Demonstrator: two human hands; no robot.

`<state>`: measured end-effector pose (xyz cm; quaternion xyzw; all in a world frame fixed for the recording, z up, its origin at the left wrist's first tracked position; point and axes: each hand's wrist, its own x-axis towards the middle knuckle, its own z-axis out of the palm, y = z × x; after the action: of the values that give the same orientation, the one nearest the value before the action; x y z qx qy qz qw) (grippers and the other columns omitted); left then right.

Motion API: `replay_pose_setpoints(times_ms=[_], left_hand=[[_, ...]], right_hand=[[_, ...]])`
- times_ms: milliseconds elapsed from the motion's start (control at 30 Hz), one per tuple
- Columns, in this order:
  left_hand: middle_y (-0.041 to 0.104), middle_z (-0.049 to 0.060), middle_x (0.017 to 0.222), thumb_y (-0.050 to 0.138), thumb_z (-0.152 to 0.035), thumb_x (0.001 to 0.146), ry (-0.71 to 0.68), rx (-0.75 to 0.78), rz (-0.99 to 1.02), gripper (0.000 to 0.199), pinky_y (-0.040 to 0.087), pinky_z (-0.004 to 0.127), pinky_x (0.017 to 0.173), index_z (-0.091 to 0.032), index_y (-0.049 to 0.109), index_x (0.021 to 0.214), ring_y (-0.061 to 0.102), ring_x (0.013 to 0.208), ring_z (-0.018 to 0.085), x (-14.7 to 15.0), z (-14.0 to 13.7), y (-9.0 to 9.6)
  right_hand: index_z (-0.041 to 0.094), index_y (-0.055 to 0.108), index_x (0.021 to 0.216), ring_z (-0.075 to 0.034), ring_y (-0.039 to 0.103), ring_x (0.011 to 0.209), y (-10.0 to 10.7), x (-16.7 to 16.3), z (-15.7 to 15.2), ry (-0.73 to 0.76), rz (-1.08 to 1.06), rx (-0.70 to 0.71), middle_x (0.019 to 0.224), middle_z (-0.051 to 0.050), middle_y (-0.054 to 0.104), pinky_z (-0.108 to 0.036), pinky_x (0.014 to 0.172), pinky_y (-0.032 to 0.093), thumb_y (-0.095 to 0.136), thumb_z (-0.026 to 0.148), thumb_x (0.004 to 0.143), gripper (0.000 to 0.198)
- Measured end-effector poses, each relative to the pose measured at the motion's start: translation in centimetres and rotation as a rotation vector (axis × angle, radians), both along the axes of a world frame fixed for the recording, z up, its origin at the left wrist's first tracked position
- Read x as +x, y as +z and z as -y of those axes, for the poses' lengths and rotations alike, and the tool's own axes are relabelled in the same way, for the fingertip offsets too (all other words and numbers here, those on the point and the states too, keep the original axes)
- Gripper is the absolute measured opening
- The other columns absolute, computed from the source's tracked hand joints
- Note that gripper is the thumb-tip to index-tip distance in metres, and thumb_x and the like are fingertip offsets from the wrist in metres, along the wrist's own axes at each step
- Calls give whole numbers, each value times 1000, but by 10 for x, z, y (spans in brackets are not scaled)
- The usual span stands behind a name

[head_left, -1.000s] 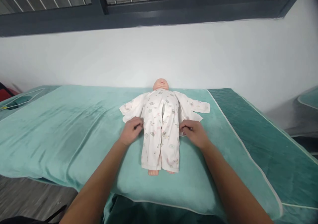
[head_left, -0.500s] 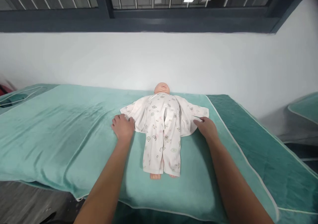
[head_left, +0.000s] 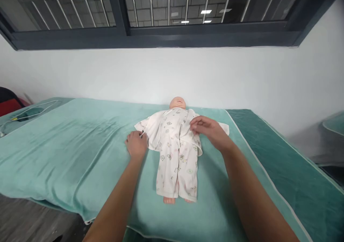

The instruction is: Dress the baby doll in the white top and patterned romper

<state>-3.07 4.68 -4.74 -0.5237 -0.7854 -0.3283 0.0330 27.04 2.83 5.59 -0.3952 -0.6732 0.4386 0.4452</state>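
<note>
Left hand and right hand at the shirt of a smooth, pinkish baby doll lying on a pale teal plush cover.
Nearest, both forearms slant inward, cut off by the lower edge; the doll's toes show beneath white printed cloth trousers. The left hand, knuckles up, pinches a thin white edge of the white printed cloth shirt; the right, fingers curved inward, lies over the opposite flap, hiding part of its sleeve; whether it grips, I cannot tell. Farther, the head's crown is out of sight, near the white wall; the dark-framed barred window is cut off above.
</note>
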Motion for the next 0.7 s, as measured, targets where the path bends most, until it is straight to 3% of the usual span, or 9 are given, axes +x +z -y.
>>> replay_pose_setpoints(times_ms=[67,133,200,333,467,567,700], left_hand=[[69,12,99,45,-38,91,-6,22,63,21,42,46,92,-22,58,93,61,104,32,-1,1,1],[68,10,93,42,-42,93,0,40,150,23,45,41,83,-23,55,95,64,93,30,-1,3,3],[67,8,93,43,-46,92,-13,64,244,24,45,37,76,-23,52,95,64,88,27,-1,5,4],[62,2,87,51,-48,88,-113,162,477,25,45,31,71,-23,50,91,59,80,20,-2,7,5],[49,-4,72,60,-50,81,-187,261,847,29,40,25,58,-23,50,86,47,62,13,-1,4,15],[48,-4,71,63,-48,79,-285,296,1165,30,39,23,54,-23,47,84,46,58,12,11,-2,38],[46,-4,68,59,-44,84,-450,333,1167,24,41,23,52,-24,46,86,48,57,12,46,-1,77]], right_hand=[[20,65,86,-18,63,72,-9,6,-23,-298,-2,3,82,-4,70,-31,69,49,60,41,80,22],[20,62,74,-20,63,74,-20,7,-49,-555,166,-5,77,-5,69,-34,72,48,58,42,80,23],[20,63,70,-23,64,79,-31,3,-69,-639,271,-11,77,-7,70,-36,78,48,55,40,80,24],[20,71,95,-23,65,102,-46,-18,-85,-454,-12,61,107,-7,73,-38,95,46,52,33,81,27],[24,67,115,-20,58,122,-53,-31,-81,-227,-190,162,127,-5,67,-39,108,41,52,34,87,33],[25,64,118,-20,57,126,-54,-31,-79,-174,-210,148,130,-5,66,-39,109,41,54,34,89,33],[27,64,120,-21,55,127,-52,-30,-79,-173,-183,96,136,-4,62,-39,108,43,55,34,89,33]])
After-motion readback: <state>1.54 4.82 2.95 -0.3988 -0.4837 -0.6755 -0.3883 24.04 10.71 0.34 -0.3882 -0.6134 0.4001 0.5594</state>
